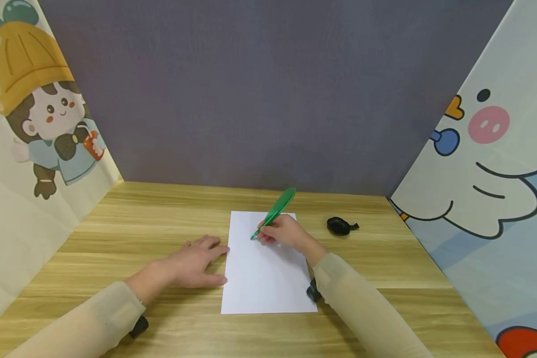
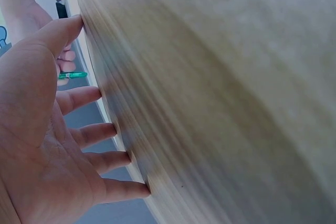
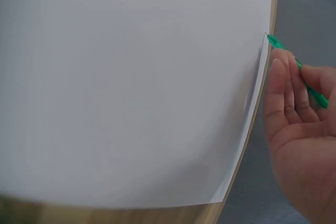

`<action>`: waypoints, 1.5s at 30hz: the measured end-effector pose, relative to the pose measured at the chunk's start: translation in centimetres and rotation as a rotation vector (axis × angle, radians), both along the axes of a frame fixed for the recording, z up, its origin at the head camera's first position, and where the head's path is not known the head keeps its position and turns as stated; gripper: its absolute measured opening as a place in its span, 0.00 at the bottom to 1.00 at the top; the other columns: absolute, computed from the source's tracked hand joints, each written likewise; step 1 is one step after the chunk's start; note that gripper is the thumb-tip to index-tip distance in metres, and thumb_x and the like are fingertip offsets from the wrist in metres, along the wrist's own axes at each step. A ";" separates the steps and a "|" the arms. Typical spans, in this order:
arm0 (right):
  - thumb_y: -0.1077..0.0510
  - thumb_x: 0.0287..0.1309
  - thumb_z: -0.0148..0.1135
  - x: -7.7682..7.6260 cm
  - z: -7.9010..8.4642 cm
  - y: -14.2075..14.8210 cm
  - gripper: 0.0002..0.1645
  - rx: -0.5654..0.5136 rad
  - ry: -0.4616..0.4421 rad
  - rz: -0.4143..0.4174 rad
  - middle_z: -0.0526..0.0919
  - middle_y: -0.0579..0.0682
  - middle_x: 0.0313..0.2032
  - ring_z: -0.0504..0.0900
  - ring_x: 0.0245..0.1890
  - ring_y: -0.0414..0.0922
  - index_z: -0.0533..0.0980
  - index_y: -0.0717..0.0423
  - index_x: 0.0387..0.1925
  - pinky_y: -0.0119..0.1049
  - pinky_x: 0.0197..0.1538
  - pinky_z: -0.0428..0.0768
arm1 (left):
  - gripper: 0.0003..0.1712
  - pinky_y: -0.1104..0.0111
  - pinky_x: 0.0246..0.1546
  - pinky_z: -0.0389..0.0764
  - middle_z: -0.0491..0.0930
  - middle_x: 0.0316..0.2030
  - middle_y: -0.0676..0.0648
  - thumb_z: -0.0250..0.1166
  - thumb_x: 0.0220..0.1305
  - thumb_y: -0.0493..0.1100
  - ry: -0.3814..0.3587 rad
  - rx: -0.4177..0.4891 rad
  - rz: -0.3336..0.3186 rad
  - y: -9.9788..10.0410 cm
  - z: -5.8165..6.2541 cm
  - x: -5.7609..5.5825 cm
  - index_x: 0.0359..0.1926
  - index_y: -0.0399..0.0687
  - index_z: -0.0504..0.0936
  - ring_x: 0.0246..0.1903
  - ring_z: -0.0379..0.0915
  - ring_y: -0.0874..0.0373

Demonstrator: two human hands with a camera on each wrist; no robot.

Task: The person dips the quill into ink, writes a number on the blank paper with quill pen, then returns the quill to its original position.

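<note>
A blank-looking white sheet of paper (image 1: pixel 261 278) lies on the wooden table. My right hand (image 1: pixel 283 231) pinches a green pen (image 1: pixel 274 211) with a feather-shaped upper end, its tip close over the upper part of the sheet. In the right wrist view, thumb and fingers close round the pen (image 3: pixel 316 97), and its point shows near the paper (image 3: pixel 131 87). My left hand (image 1: pixel 197 263) is spread flat at the sheet's left edge, with thumb and a fingertip right at that edge. Those outstretched fingers (image 2: pixel 100 133) touch the tabletop in the left wrist view.
To the right of the paper sits a small black rounded object (image 1: pixel 338 226) with a short tab. A grey panel (image 1: pixel 268 94) stands behind the wooden table (image 1: pixel 170 209). Cartoon-printed panels, one at left (image 1: pixel 22 238) and one at right (image 1: pixel 514 214), flank it.
</note>
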State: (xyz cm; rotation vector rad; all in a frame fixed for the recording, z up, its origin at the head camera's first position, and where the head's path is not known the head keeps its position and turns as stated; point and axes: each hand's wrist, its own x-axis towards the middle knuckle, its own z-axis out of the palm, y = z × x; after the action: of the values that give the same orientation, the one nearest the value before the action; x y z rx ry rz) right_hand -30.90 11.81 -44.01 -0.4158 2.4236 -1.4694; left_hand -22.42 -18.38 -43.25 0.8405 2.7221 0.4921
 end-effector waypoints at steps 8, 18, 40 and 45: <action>0.61 0.79 0.64 0.0 -0.1 0.1 0.12 -0.021 -0.014 0.010 0.94 0.56 0.40 0.93 0.38 0.42 0.88 0.65 0.50 0.37 0.46 0.93 | 0.50 0.19 0.74 0.56 0.60 0.83 0.30 0.69 0.72 0.70 0.000 -0.007 0.010 0.0 -0.2 -0.1 0.83 0.47 0.69 0.83 0.54 0.28; 0.61 0.78 0.64 0.4 -0.1 0.1 0.12 -0.012 -0.022 0.042 0.95 0.57 0.41 0.93 0.38 0.43 0.88 0.65 0.50 0.37 0.46 0.93 | 0.50 0.19 0.74 0.56 0.59 0.83 0.30 0.68 0.72 0.70 -0.009 -0.008 0.006 0.0 -0.2 -0.2 0.83 0.48 0.68 0.83 0.53 0.28; 0.59 0.78 0.65 1.0 0.0 0.3 0.13 0.011 -0.020 0.070 0.95 0.56 0.40 0.93 0.37 0.42 0.88 0.64 0.50 0.37 0.46 0.93 | 0.51 0.19 0.75 0.55 0.59 0.83 0.30 0.69 0.72 0.70 -0.003 -0.006 0.015 0.0 -0.1 -0.1 0.83 0.48 0.68 0.83 0.53 0.27; 0.60 0.78 0.65 1.0 0.0 0.3 0.13 -0.001 -0.026 0.080 0.95 0.57 0.40 0.93 0.37 0.42 0.88 0.65 0.50 0.38 0.46 0.93 | 0.51 0.19 0.75 0.55 0.59 0.83 0.30 0.69 0.72 0.70 0.000 -0.004 0.014 -0.1 -0.2 -0.1 0.83 0.48 0.68 0.83 0.53 0.28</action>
State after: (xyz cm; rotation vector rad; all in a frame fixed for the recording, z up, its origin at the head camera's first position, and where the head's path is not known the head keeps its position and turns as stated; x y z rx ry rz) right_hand -29.88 12.09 -44.06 -0.4846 2.3578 -1.4345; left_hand -22.56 -18.43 -43.45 0.8213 2.7294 0.4893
